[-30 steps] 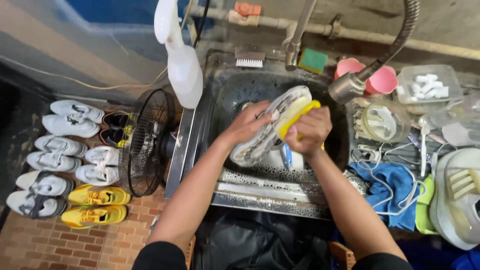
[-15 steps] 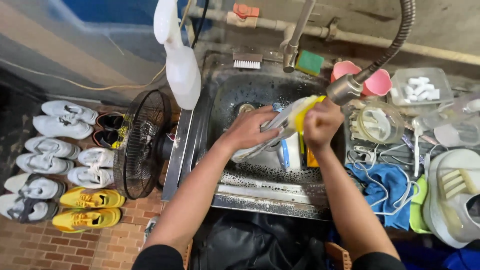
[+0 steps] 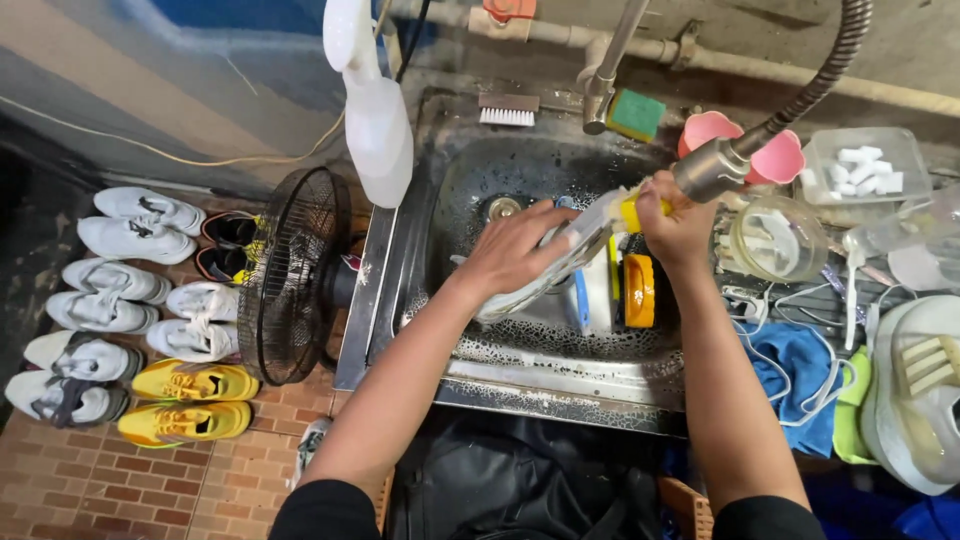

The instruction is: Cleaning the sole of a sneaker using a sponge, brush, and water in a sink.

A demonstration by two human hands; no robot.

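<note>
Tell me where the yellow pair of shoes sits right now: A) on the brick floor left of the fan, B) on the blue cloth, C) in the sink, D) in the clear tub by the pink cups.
A: the yellow pair lies on the brick floor, below the white shoes and left of the fan, well away from the sink.

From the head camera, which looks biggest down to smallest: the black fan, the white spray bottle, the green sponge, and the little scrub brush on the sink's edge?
1. Black fan, plainly largest.
2. White spray bottle, though it may stand nearer the camera, which flatters it.
3 and 4. Green sponge and scrub brush look about alike; I would not rank them.
</note>
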